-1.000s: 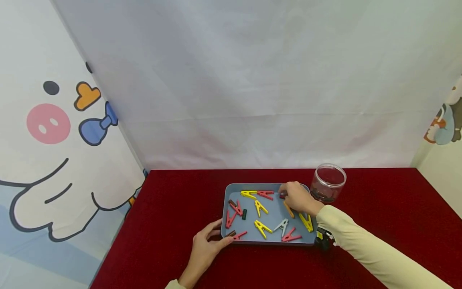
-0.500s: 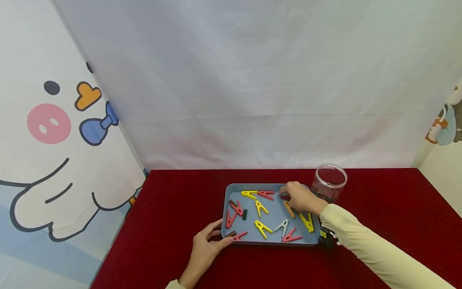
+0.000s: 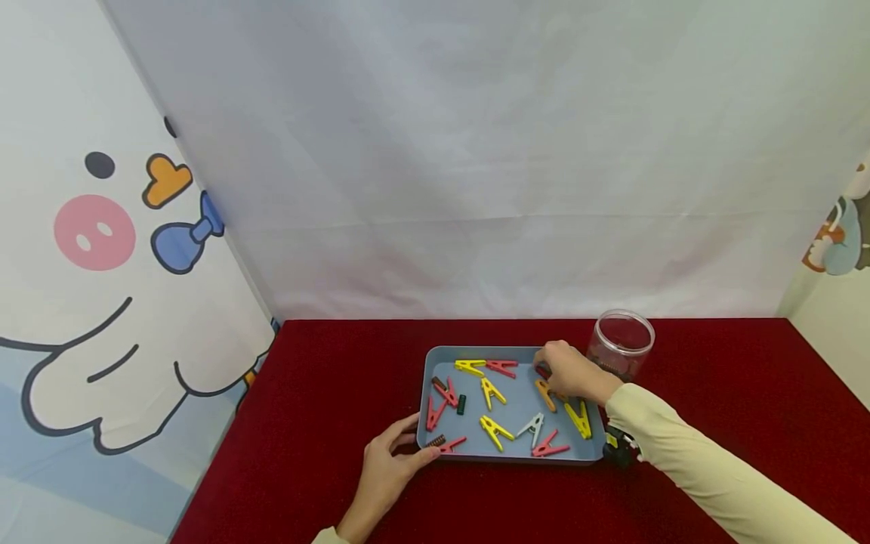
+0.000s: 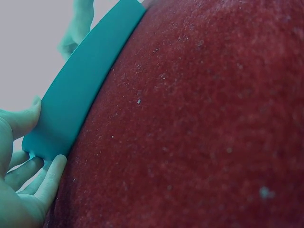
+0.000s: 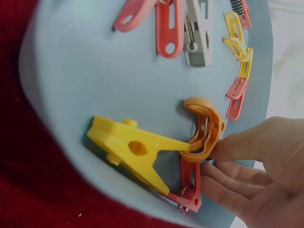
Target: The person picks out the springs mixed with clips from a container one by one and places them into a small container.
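A grey-blue tray [image 3: 513, 458] on the red cloth holds yellow, red, orange and pale grey clothespins and some small coil springs. My left hand [image 3: 389, 462] grips its near left corner, the thumb at the rim and the fingers against the outer wall. Inside the far right corner, my right hand [image 3: 569, 373] reaches down. In the right wrist view its fingertips are beside an orange clothespin [image 5: 216, 124] and a red clothespin [image 5: 191, 183]; whether they pinch anything is hidden. A larger yellow clothespin [image 5: 128, 142] lies close by.
A clear round jar [image 3: 621, 344] with dark small contents stands just outside the tray's far right corner. Inside the tray lie a dark green spring [image 3: 461, 404] and a brown spring [image 3: 436, 440]. A white curtain [image 3: 489, 227] hangs behind the table.
My right hand has shifted slightly to the right inside the tray. The dark red piece by its fingertips has shifted right too. My left hand stays at the corner.
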